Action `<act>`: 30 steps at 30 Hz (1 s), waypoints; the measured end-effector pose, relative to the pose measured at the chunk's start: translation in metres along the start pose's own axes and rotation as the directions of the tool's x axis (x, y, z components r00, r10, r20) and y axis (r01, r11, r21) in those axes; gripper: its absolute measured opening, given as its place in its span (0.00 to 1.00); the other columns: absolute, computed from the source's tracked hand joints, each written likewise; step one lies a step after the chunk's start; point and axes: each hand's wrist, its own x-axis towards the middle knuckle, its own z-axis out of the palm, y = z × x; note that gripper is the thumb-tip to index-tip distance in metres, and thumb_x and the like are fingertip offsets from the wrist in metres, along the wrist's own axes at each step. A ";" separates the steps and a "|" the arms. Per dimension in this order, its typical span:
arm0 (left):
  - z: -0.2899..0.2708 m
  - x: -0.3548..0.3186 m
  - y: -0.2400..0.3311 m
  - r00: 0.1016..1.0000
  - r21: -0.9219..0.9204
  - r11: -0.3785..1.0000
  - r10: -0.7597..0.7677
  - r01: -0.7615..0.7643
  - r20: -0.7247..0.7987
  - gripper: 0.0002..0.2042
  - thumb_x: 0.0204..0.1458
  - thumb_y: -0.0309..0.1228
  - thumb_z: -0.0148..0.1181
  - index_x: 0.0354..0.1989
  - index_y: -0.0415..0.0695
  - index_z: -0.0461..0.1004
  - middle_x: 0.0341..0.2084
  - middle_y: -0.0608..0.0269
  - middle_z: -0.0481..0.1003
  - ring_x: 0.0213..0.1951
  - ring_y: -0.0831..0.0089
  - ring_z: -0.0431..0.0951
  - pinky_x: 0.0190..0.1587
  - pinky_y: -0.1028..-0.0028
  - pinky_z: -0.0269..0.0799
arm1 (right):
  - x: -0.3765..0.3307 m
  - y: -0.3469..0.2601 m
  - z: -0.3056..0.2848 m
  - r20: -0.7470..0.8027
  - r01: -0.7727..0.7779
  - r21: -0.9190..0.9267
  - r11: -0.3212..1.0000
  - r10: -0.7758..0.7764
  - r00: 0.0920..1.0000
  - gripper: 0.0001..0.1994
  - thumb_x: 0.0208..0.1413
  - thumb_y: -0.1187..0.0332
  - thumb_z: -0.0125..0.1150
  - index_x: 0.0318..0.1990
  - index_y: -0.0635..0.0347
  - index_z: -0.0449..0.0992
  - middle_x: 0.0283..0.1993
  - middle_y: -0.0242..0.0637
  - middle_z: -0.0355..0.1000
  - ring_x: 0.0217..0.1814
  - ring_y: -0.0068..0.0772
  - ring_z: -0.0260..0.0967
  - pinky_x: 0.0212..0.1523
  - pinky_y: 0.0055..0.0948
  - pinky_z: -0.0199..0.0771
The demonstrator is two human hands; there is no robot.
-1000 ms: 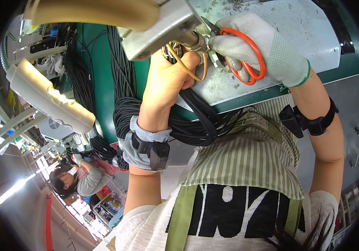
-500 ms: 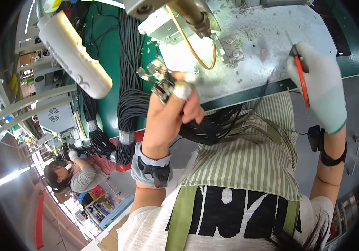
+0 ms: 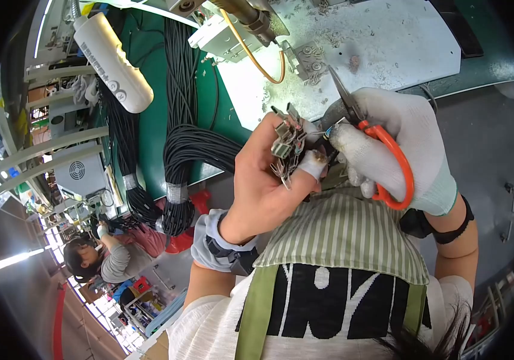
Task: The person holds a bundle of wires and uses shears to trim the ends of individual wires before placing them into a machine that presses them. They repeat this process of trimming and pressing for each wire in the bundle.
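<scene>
Busy workshop, white bench top (image 3: pixel 389 42) littered with scraps. Both hands now drawn together off its near edge: left hand (image 3: pixel 269 180) pinching metal connectors (image 3: pixel 286 147), gloved right hand (image 3: pixel 401 144) back beside them, closed on orange-handled snips (image 3: pixel 383 150), blades near wire ends

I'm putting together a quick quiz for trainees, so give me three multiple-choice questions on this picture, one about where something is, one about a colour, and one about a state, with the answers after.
1. Where do the bundled black cables lie?
A. to the person's left of the white work surface
B. on the striped apron
C. in the right hand

2. What colour are the handles of the scissors?
A. blue
B. orange
C. black

3. How is the left hand?
A. flat on the bench
B. open and empty
C. closed on a cluster of small metal connectors

Answers: 1 A, they drape over the green mat beside it. 2 B, orange loops show in the gloved right hand. 3 C, the fingers pinch the pieces.
</scene>
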 end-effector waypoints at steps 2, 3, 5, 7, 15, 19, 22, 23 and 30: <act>-0.001 0.002 -0.002 1.000 0.015 1.000 0.021 -0.021 -0.021 0.13 0.48 0.18 0.56 0.43 0.36 0.67 0.32 0.66 0.73 0.30 0.81 0.73 0.37 0.81 0.69 | -0.002 0.002 0.001 0.003 -0.026 0.059 0.998 0.026 1.000 0.08 0.52 0.71 0.54 0.33 0.68 0.74 0.16 0.32 0.67 0.13 0.15 0.62 0.15 0.18 0.61; -0.002 0.003 -0.003 0.998 0.030 0.999 0.041 -0.040 -0.044 0.13 0.48 0.18 0.55 0.43 0.36 0.67 0.33 0.66 0.73 0.31 0.81 0.73 0.37 0.81 0.69 | -0.003 0.007 0.004 -0.046 0.101 -0.007 0.995 -0.102 0.994 0.08 0.52 0.71 0.54 0.33 0.68 0.74 0.15 0.32 0.67 0.13 0.16 0.62 0.15 0.18 0.61; -0.003 0.003 -0.002 0.996 0.045 0.997 0.063 -0.060 -0.062 0.14 0.47 0.18 0.55 0.44 0.36 0.67 0.33 0.67 0.73 0.32 0.80 0.73 0.38 0.81 0.68 | -0.003 0.017 0.008 -0.119 0.337 -0.156 0.929 -0.356 0.927 0.08 0.52 0.71 0.54 0.32 0.68 0.74 0.15 0.32 0.67 0.13 0.17 0.62 0.15 0.18 0.61; -0.005 0.000 0.003 0.999 0.023 1.000 0.008 -0.007 -0.038 0.15 0.46 0.17 0.56 0.44 0.36 0.67 0.32 0.66 0.74 0.33 0.80 0.74 0.37 0.81 0.69 | 0.000 0.023 -0.001 -0.061 0.459 -0.318 0.830 -0.501 0.863 0.08 0.53 0.71 0.53 0.32 0.68 0.74 0.15 0.33 0.67 0.12 0.18 0.62 0.15 0.19 0.61; 0.001 0.006 -0.002 0.887 0.640 0.632 0.423 -0.437 0.188 0.16 0.48 0.19 0.58 0.46 0.35 0.66 0.32 0.61 0.74 0.31 0.79 0.74 0.35 0.79 0.70 | -0.006 0.007 -0.010 0.146 -0.070 0.050 0.996 0.062 0.987 0.09 0.55 0.70 0.50 0.30 0.68 0.71 0.14 0.32 0.65 0.12 0.19 0.62 0.15 0.21 0.60; -0.002 0.006 -0.006 0.829 0.700 0.511 0.516 -0.499 0.214 0.17 0.44 0.21 0.62 0.44 0.37 0.67 0.29 0.58 0.74 0.28 0.75 0.76 0.32 0.77 0.71 | -0.005 0.016 -0.002 0.070 0.110 0.030 0.994 -0.112 0.991 0.10 0.56 0.69 0.50 0.27 0.68 0.69 0.13 0.30 0.63 0.12 0.19 0.61 0.15 0.22 0.59; -0.003 0.007 -0.007 0.828 0.689 0.535 0.534 -0.489 0.173 0.18 0.41 0.21 0.65 0.42 0.39 0.68 0.25 0.58 0.74 0.25 0.74 0.76 0.30 0.77 0.71 | -0.004 0.010 0.005 -0.075 0.119 -0.183 0.976 -0.134 0.988 0.11 0.56 0.69 0.51 0.26 0.68 0.68 0.13 0.31 0.62 0.13 0.20 0.62 0.15 0.23 0.59; -0.003 0.008 -0.007 0.824 0.671 0.555 0.544 -0.492 0.155 0.17 0.41 0.21 0.64 0.41 0.38 0.68 0.24 0.60 0.73 0.24 0.76 0.75 0.28 0.78 0.70 | -0.003 0.012 0.006 -0.073 0.184 -0.255 0.949 -0.209 0.975 0.11 0.56 0.69 0.51 0.26 0.67 0.68 0.13 0.32 0.62 0.13 0.20 0.62 0.15 0.24 0.60; -0.002 0.010 0.005 0.941 0.401 0.867 0.336 -0.294 -0.036 0.08 0.47 0.21 0.57 0.36 0.38 0.69 0.16 0.70 0.67 0.17 0.84 0.65 0.18 0.82 0.57 | -0.002 0.014 0.010 -0.050 0.281 -0.497 0.821 -0.351 0.935 0.07 0.51 0.70 0.58 0.30 0.65 0.71 0.17 0.38 0.65 0.18 0.27 0.68 0.23 0.28 0.68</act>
